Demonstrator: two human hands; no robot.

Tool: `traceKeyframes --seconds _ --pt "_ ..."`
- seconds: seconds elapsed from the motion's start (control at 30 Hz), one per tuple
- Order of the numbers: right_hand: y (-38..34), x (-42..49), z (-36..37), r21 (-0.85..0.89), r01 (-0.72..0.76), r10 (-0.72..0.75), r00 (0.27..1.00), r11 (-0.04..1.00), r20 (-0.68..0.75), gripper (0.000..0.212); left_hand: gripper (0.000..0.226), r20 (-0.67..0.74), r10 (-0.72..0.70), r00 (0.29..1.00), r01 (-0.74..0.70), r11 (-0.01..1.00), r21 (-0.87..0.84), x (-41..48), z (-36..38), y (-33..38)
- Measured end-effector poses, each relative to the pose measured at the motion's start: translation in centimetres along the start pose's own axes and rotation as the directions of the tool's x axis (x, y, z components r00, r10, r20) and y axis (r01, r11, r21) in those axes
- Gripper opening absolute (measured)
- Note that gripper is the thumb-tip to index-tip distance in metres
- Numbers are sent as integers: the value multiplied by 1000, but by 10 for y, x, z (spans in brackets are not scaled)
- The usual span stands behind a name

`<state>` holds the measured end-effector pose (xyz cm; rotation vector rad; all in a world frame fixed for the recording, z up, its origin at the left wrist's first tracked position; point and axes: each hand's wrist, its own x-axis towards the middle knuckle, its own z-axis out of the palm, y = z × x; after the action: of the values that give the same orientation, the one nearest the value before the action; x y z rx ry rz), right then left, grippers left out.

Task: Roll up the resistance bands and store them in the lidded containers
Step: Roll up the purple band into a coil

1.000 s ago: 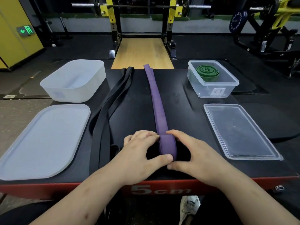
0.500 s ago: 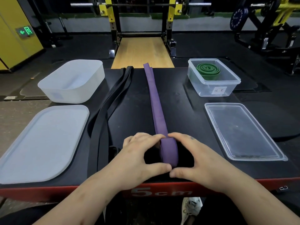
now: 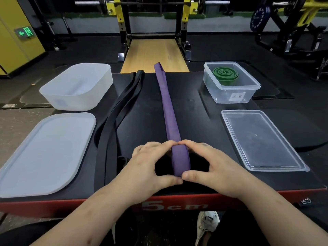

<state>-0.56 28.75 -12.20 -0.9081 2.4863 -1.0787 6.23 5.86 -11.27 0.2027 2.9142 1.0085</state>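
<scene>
Left hand (image 3: 147,167) and right hand (image 3: 216,167) pinch the rolled end of a purple resistance band (image 3: 168,110) on a black gym platform (image 3: 195,121).
The unrolled length runs straight away. At left lie a black band (image 3: 113,132), frosted container (image 3: 78,102) and frosted lid (image 3: 44,153); at right, a coiled green band (image 3: 225,73) sits in a clear container (image 3: 213,93), clear lid (image 3: 262,142) nearer.

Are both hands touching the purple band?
Touching. The head view shows the left hand and right hand pinching the purple band at its rolled end.
</scene>
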Motion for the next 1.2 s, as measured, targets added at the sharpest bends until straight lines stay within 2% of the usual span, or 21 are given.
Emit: traceKeyframes --seconds 0.13,0.23,0.43,0.53,0.6,0.73,0.9,1.0,1.1,1.2 --pt "-2 -3 -1 -61 -14 16 999 998 31 96 82 -6 3 1000 -4 999 -36 -1 0 -2" --pt "-3 -7 0 -83 -17 19 999 996 32 100 85 4 0 1000 0 999 -36 -1 3 -5" --pt "-1 -6 0 -134 39 -43 999 990 -21 97 85 2 16 1000 -16 1000 -21 0 4 -4" --pt "-1 -4 0 -90 46 -47 999 995 -3 86 82 6 49 999 -49 999 -10 2 5 -4" --pt "2 -2 -1 -56 38 -39 999 998 -12 81 86 24 23 999 -22 999 -25 1 3 -5" --pt "3 -2 -1 -2 18 -18 1000 1000 -17 81 101 44 25 999 -25 1000 1 -1 2 -5" --pt "4 -3 0 -43 11 -10 1000 999 14 78 90 -21 60 998 -59 997 46 0 4 -5" --pt "3 -4 -3 -59 4 -3 1000 998 28 89 87 -39 55 998 -54 998 25 3 3 -3" --pt "4 -4 -1 -117 10 -7 1000 993 25 94 88 -21 32 999 -32 999 -2 5 2 -3" --pt "6 -2 0 -118 1 0 1000 993 5 88 90 35 -1 999 2 1000 -21 5 0 -5"
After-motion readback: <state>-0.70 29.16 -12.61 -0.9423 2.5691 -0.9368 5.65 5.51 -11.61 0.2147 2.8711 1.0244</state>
